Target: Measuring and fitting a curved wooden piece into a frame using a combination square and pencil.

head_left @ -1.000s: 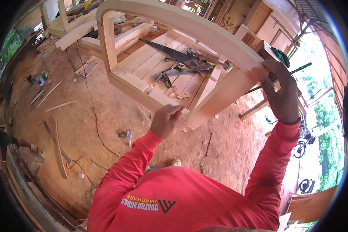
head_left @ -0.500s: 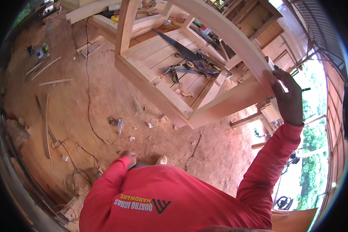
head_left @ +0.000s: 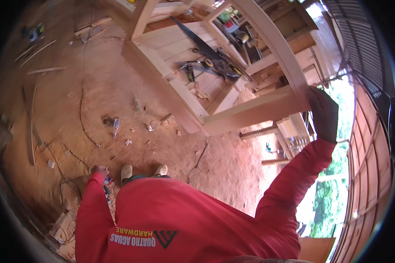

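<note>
An unpainted wooden furniture frame [head_left: 162,72] with a slatted base stands in front of me. My right hand [head_left: 324,111] is closed round the right end of its curved top rail [head_left: 274,41], by the corner post. On the slats [head_left: 171,41] lie a handsaw [head_left: 197,41], a yellow and black tape measure [head_left: 209,64] and several dark hand tools [head_left: 189,72]. Low at the left, away from the frame, my left hand [head_left: 101,170] hangs with its fingers curled in. Whatever it may hold is too small to make out. A small blue and red item [head_left: 109,180] shows beside it.
Wood strips [head_left: 33,127], a clear plastic bottle [head_left: 116,125] and a dark cable [head_left: 81,114] lie on the dirt floor [head_left: 162,144] at the left. Wooden cabinet pieces [head_left: 289,22] stand behind the frame. A corrugated metal sheet [head_left: 360,35] rises at the far right.
The view has shifted, so the frame sits higher and further left. My left hand has moved left, away from my body. My right hand stays on the rail's end. Both shoes now show.
</note>
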`<state>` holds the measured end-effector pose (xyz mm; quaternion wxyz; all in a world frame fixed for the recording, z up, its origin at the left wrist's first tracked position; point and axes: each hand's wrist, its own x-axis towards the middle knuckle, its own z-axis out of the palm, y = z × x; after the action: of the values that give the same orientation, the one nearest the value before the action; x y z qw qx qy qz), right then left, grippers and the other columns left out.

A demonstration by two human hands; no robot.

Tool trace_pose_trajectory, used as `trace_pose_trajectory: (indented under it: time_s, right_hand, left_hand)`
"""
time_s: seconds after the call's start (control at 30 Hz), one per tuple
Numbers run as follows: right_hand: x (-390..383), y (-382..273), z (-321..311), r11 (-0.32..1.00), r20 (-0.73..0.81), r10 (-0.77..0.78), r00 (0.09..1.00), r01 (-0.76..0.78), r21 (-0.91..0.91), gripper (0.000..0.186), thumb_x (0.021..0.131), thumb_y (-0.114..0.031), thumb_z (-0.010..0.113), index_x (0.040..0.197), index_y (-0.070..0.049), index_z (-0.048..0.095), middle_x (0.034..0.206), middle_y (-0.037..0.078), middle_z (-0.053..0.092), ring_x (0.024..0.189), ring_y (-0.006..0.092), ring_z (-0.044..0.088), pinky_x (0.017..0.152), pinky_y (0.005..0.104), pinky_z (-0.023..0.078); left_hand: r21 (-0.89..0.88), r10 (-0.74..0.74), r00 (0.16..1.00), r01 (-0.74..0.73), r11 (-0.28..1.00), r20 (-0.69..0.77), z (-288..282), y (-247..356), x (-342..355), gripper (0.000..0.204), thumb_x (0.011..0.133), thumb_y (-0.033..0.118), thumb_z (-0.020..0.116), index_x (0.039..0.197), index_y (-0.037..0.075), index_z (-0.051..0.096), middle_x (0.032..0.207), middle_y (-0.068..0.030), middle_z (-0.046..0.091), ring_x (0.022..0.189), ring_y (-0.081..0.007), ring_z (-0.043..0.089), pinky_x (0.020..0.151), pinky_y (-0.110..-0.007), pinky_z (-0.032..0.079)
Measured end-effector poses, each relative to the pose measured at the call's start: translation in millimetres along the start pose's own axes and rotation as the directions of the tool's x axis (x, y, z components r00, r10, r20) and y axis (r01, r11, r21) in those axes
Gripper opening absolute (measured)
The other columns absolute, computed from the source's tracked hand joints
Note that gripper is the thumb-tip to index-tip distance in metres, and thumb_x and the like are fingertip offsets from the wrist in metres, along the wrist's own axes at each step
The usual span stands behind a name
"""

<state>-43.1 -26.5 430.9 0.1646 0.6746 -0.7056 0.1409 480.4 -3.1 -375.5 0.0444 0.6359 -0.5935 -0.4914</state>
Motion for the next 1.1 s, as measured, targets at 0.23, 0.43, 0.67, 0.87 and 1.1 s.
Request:
trace_pose_trajectory:
  time_s: [0.23, 0.43, 0.67, 0.87, 1.1]
  right_hand:
    - [1.8, -3.4, 12.7, 0.996, -0.002, 0.056, 0.998, -0.056, 0.067, 0.029, 0.099, -0.016, 0.068, 0.123, -0.001, 0.072, 0.112, 0.011, 0.075, 0.099, 0.0175, 0.071, 0.087, 0.0317, 0.056]
    - [-1.3, -8.2, 15.9, 0.995, -0.052, 0.054, 0.997, -0.049, 0.089, 0.029, 0.099, -0.017, 0.068, 0.122, -0.001, 0.072, 0.110, 0.011, 0.075, 0.095, 0.0186, 0.072, 0.086, 0.0323, 0.057]
    - [-3.8, -3.7, 21.8, 0.972, -0.054, 0.124, 0.991, -0.111, 0.207, 0.027, 0.098, -0.015, 0.068, 0.121, -0.002, 0.073, 0.104, 0.010, 0.075, 0.092, 0.0155, 0.071, 0.083, 0.0299, 0.057]
    - [3.6, 9.3, 24.3, 0.998, -0.042, -0.016, 0.999, 0.018, 0.057, 0.026, 0.097, -0.011, 0.066, 0.120, 0.000, 0.073, 0.105, 0.008, 0.075, 0.093, 0.0137, 0.069, 0.084, 0.0289, 0.055]
    - [3.2, -4.2, 14.7, 0.982, -0.032, 0.010, 0.999, -0.016, -0.186, 0.024, 0.098, -0.004, 0.063, 0.119, -0.001, 0.072, 0.107, 0.009, 0.075, 0.099, 0.0179, 0.071, 0.087, 0.0317, 0.056]
  left_hand:
    - [-0.580, 0.458, 0.864, -0.486, 0.654, -0.208, -57.0, 350.1, 2.2, 0.028, 0.086, 0.017, 0.078, 0.109, 0.001, 0.075, 0.083, -0.0025, 0.070, 0.076, -0.0101, 0.064, 0.072, -0.029, 0.054]
    - [-0.527, 0.830, 0.488, -0.797, 0.297, -0.270, -141.7, 599.2, -110.1, 0.027, 0.093, 0.013, 0.073, 0.116, 0.000, 0.074, 0.102, -0.0074, 0.073, 0.087, -0.0109, 0.066, 0.078, -0.025, 0.053]
    - [-0.497, 0.883, 0.209, -0.867, -0.031, -0.420, -128.0, 715.0, -125.7, 0.028, 0.093, 0.014, 0.073, 0.117, 0.001, 0.075, 0.098, -0.0095, 0.075, 0.084, -0.0128, 0.069, 0.078, -0.028, 0.054]
    - [-0.393, 0.836, 0.114, -0.911, -0.128, -0.536, -119.5, 732.4, -124.8, 0.024, 0.093, 0.017, 0.073, 0.114, 0.006, 0.078, 0.090, -0.0091, 0.076, 0.081, -0.0144, 0.071, 0.075, -0.029, 0.055]
    - [-0.360, 0.768, 0.076, -0.909, -0.208, -0.636, -106.3, 745.2, -126.2, 0.020, 0.092, 0.021, 0.071, 0.106, 0.011, 0.080, 0.101, -0.0090, 0.076, 0.093, -0.0273, 0.073, 0.087, -0.040, 0.057]
